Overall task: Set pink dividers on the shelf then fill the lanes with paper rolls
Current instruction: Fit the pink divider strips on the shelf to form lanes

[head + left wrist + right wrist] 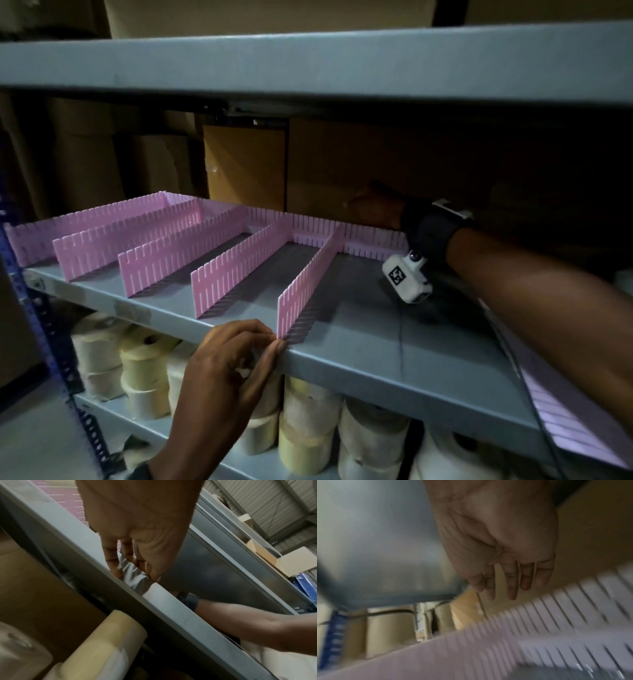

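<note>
The left hand (236, 356) pinches the near end of a thin, bendy-looking divider (310, 277); I'd grip low. The right hand (503, 555), fingers spread, hovers over the back strip (363, 240).

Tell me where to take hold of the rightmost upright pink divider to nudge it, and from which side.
Pinch the rightmost divider at its near end, low by the shelf's front edge, coming from the front. It is a thin panel standing on edge, far end meeting the back strip; the left hand already has its fingers there.
</note>
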The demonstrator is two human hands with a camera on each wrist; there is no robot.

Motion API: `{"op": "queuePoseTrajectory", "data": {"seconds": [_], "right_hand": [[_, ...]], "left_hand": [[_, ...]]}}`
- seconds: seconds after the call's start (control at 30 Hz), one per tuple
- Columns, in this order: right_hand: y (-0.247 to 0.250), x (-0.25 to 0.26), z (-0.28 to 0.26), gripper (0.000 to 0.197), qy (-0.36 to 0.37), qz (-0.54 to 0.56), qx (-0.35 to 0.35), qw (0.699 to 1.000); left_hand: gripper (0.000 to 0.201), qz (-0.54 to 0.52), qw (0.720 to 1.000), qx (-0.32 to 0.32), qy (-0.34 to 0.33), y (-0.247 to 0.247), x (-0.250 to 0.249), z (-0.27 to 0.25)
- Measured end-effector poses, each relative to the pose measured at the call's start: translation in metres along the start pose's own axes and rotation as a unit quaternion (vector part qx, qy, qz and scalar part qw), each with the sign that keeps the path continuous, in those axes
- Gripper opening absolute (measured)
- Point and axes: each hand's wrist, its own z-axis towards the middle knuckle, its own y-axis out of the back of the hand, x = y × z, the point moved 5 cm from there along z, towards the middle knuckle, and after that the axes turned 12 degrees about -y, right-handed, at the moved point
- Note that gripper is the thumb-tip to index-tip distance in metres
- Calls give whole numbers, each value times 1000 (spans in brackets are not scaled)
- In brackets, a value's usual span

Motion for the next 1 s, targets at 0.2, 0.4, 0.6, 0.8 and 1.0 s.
{"op": "queuePoseTrajectory", "data": {"seconds": [0.2,0.4,0.6,0.8,1.0], "right_hand": [[43,9,-64,25,1,36,-41,998],[69,-24,-145,23,-53,12,-93,994],[88,-95,-211,17,-131,56,-113,983],[110,-158,-256,28,-171,102,-132,971],[123,-183,-295,34,-142,155,-135,968]], "left_hand": [[14,-54,997,-26,45,6,-8,-2],[16,-14,991,-120,-62,7,-63,-9],[25,-126,977,-29,-171,-51,-136,-15],[23,-134,962,78,-224,-100,-192,-18],[40,-78,953,184,-228,-152,-236,-1]]}}
